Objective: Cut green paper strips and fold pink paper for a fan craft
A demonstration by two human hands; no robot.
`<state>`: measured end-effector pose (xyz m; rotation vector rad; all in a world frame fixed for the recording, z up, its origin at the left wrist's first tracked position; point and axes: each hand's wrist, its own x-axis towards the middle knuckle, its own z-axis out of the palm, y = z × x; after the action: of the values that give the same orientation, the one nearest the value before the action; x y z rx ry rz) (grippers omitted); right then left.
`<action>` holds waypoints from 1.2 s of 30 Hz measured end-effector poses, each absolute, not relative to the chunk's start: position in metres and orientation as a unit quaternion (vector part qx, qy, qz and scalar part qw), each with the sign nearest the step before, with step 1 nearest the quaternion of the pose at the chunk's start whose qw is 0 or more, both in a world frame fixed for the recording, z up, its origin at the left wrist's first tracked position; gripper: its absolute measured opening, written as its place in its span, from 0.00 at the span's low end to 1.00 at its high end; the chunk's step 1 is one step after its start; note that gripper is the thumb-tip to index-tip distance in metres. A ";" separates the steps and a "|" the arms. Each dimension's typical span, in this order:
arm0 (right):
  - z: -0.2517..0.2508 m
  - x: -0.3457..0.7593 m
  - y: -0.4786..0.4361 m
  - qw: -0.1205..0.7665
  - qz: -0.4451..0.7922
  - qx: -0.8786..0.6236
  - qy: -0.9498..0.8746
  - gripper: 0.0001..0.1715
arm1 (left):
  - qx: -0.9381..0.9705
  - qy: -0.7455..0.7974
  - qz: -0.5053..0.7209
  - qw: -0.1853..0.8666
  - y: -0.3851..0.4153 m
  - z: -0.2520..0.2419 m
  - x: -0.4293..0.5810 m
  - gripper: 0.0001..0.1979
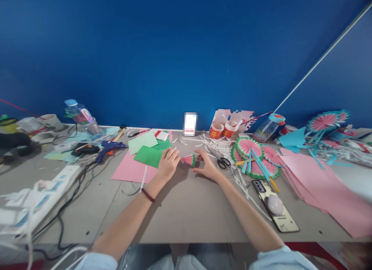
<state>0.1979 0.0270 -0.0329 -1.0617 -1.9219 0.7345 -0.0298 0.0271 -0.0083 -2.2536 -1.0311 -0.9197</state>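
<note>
A small pleated pink paper fan with a green rim [189, 159] lies low over the grey table [186, 208], pinched between both hands. My left hand [167, 164] grips its pointed left end, and a dark bead bracelet sits on that wrist. My right hand [207, 166] holds the wider green-edged end with its fingertips. Just left of my left hand lie green paper sheets [148, 155] on a pink sheet [130, 170].
Finished watermelon-style fans [253, 155] with blue sticks, black scissors [223, 162], white paper strips, red paper cups [216, 130] and a phone [275, 205] lie to the right. Large pink sheets [322, 188] cover the right side. A blue glue gun [109, 148], bottle [81, 114], power strip and cables lie left.
</note>
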 end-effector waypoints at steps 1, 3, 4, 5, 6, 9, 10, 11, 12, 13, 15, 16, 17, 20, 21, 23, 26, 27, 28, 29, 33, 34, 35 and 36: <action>-0.033 0.198 0.026 0.400 0.296 -0.419 -0.760 0.46 | -0.824 -0.365 -0.339 0.271 0.027 -0.007 -0.029 0.12; -0.032 0.197 0.025 0.400 0.308 -0.420 -0.754 0.43 | -0.818 -0.339 -0.342 0.314 0.025 -0.004 -0.028 0.12; -0.032 0.197 0.024 0.401 0.314 -0.421 -0.751 0.42 | -0.816 -0.328 -0.342 0.331 0.025 -0.002 -0.027 0.11; -0.032 0.197 0.024 0.402 0.317 -0.423 -0.748 0.41 | -0.814 -0.321 -0.342 0.343 0.024 0.000 -0.027 0.10; -0.031 0.197 0.024 0.402 0.320 -0.424 -0.746 0.40 | -0.812 -0.318 -0.341 0.351 0.023 0.002 -0.026 0.10; -0.031 0.197 0.024 0.402 0.318 -0.425 -0.746 0.38 | -0.809 -0.320 -0.340 0.357 0.020 0.005 -0.026 0.10; -0.031 0.197 0.024 0.402 0.317 -0.425 -0.747 0.38 | -0.808 -0.322 -0.342 0.356 0.020 0.005 -0.026 0.10; -0.030 0.197 0.024 0.402 0.318 -0.424 -0.747 0.37 | -0.807 -0.324 -0.344 0.355 0.020 0.005 -0.026 0.10; -0.030 0.197 0.024 0.402 0.320 -0.423 -0.746 0.37 | -0.805 -0.326 -0.347 0.353 0.020 0.004 -0.026 0.10; -0.030 0.197 0.024 0.402 0.325 -0.422 -0.745 0.37 | -0.804 -0.329 -0.351 0.350 0.021 0.003 -0.026 0.10; -0.030 0.197 0.024 0.406 0.338 -0.418 -0.739 0.37 | -0.802 -0.339 -0.358 0.337 0.022 0.001 -0.027 0.09; -0.030 0.198 0.024 0.411 0.345 -0.414 -0.735 0.36 | -0.802 -0.344 -0.360 0.330 0.022 0.000 -0.027 0.09; -0.029 0.198 0.024 0.417 0.352 -0.410 -0.731 0.34 | -0.802 -0.352 -0.361 0.320 0.023 -0.001 -0.027 0.10; -0.029 0.199 0.025 0.436 0.367 -0.405 -0.715 0.29 | -0.814 -0.377 -0.349 0.272 0.024 -0.003 -0.029 0.11; -0.029 0.200 0.026 0.440 0.371 -0.406 -0.710 0.29 | -0.819 -0.386 -0.344 0.250 0.024 -0.003 -0.029 0.11; -0.028 0.200 0.027 0.445 0.375 -0.411 -0.702 0.29 | -0.826 -0.403 -0.335 0.209 0.024 -0.003 -0.031 0.12; -0.029 0.201 0.029 0.453 0.370 -0.418 -0.695 0.29 | -0.828 -0.422 -0.322 0.182 0.025 -0.004 -0.032 0.12; -0.030 0.201 0.029 0.457 0.368 -0.420 -0.692 0.30 | -0.826 -0.427 -0.321 0.178 0.026 -0.004 -0.033 0.12; -0.031 0.201 0.030 0.463 0.366 -0.422 -0.688 0.30 | -0.823 -0.433 -0.324 0.173 0.027 -0.004 -0.033 0.12; -0.032 0.201 0.031 0.467 0.365 -0.424 -0.685 0.30 | -0.818 -0.441 -0.330 0.165 0.027 -0.004 -0.033 0.11; -0.034 0.201 0.033 0.477 0.342 -0.433 -0.684 0.30 | -0.788 -0.487 -0.358 0.116 0.030 0.001 -0.032 0.06; -0.034 0.201 0.033 0.477 0.334 -0.436 -0.686 0.30 | -0.783 -0.498 -0.357 0.107 0.032 0.004 -0.032 0.05; -0.034 0.201 0.033 0.477 0.329 -0.438 -0.688 0.30 | -0.781 -0.506 -0.352 0.103 0.034 0.006 -0.033 0.05; -0.034 0.201 0.033 0.476 0.326 -0.440 -0.688 0.30 | -0.782 -0.510 -0.343 0.102 0.037 0.008 -0.033 0.05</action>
<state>0.2005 0.0333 -0.0335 -1.0742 -1.6815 0.7965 -0.0333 0.0373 0.0082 -2.3083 -1.5055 -1.0134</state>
